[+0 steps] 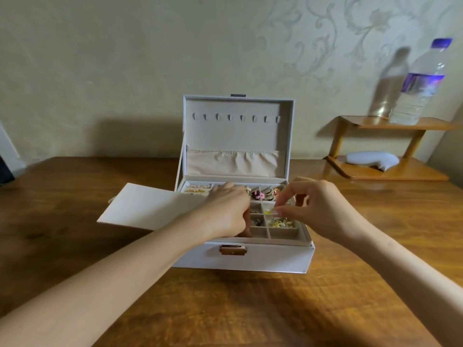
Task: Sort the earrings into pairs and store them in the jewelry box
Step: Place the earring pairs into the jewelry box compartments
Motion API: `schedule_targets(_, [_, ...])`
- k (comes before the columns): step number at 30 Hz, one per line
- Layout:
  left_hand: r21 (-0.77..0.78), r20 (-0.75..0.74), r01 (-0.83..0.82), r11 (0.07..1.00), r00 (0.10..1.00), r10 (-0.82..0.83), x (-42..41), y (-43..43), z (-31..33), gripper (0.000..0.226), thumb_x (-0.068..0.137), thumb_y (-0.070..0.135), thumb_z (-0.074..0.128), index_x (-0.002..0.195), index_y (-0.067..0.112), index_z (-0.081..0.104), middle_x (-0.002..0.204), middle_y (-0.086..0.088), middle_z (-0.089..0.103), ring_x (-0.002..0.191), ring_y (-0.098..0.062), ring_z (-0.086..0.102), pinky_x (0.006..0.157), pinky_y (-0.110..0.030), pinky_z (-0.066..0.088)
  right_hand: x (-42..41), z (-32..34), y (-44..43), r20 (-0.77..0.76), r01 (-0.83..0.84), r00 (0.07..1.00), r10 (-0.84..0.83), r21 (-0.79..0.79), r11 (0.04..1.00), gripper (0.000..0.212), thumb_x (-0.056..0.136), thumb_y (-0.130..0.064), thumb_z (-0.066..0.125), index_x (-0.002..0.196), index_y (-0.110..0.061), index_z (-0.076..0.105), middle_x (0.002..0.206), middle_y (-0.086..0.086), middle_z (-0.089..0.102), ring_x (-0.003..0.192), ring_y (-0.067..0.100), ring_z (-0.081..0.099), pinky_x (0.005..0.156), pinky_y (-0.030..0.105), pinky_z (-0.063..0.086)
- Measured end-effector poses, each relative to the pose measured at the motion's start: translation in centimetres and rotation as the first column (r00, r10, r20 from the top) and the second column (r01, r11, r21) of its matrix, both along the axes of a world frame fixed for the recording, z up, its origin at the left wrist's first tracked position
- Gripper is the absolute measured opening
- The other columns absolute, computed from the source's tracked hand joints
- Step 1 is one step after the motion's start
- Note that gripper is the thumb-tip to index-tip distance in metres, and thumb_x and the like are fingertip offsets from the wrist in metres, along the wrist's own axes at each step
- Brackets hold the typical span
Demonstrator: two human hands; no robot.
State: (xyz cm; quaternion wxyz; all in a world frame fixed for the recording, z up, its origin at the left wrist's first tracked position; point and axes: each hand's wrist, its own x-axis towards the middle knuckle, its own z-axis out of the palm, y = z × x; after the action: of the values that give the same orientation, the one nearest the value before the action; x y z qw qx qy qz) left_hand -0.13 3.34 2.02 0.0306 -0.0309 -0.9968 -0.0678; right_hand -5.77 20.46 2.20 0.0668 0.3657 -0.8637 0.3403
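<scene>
I get dim, warm, slightly soft footage. The bottle (pixel 421 83) and jewelry box (pixel 240 259) cast shadows leftward onto the wall (pixel 100 58). The surface (pixel 250 309) carries a mild sheen, and the frame's edges bow from the wide lens.

The upright lid (pixel 238 136) of the white rectangular jewelry box (pixel 250 261) walled off the back, and its flat white side flap (pixel 150 209) jutted out on my left. Bare brown wooden table (pixel 250 309) lay in front.
</scene>
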Motion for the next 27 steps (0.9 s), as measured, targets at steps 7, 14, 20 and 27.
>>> schedule_targets(7, [-0.159,-0.190,-0.001,0.987,0.981,-0.029,0.1,0.5,-0.7,0.012,0.083,0.007,0.059,0.087,0.017,0.055,0.095,0.004,0.037,0.102,-0.018,0.037,0.083,-0.028,0.026,-0.3,-0.2,-0.8,-0.054,-0.082,0.995,0.087,0.089,0.993,0.013,0.071,-0.027,0.079,0.071,-0.029,0.066,0.090,-0.012,0.059,0.076,0.002,0.049,0.070,0.023,0.043])
schedule_targets(14, [0.042,-0.336,0.009,0.999,0.942,0.006,2.0,-0.7,0.3,0.024,0.087,0.016,0.059,0.109,0.024,0.052,0.110,0.010,0.044,0.105,-0.007,0.039,0.089,-0.023,0.030,-0.3,0.6,-2.2,-0.176,-0.176,0.949,0.262,0.396,0.901,0.011,0.076,-0.033,0.074,0.083,-0.026,0.070,0.114,-0.011,0.055,0.106,0.010,0.041,0.085,0.026,0.040])
schedule_targets(20, [0.122,-0.454,-0.036,0.992,0.887,0.088,4.6,-2.5,0.0,0.017,0.085,0.029,0.061,0.101,0.026,0.054,0.103,0.015,0.044,0.089,-0.003,0.044,0.083,-0.023,0.034,0.1,-0.4,-3.2,-0.240,-0.218,0.903,0.355,0.456,0.863,0.005,0.081,-0.026,0.069,0.086,-0.027,0.070,0.123,-0.005,0.050,0.112,0.015,0.039,0.090,0.026,0.035])
schedule_targets(27, [0.159,-0.431,-0.052,0.986,0.895,0.117,7.1,-4.4,-0.8,0.019,0.084,0.029,0.062,0.095,0.035,0.048,0.092,0.028,0.035,0.085,0.007,0.044,0.067,-0.009,0.031,0.4,-0.4,-3.0,-0.238,-0.150,0.944,0.229,0.308,0.940,0.028,0.078,-0.028,0.073,0.104,-0.026,0.063,0.119,-0.005,0.053,0.109,0.013,0.043,0.091,0.027,0.042])
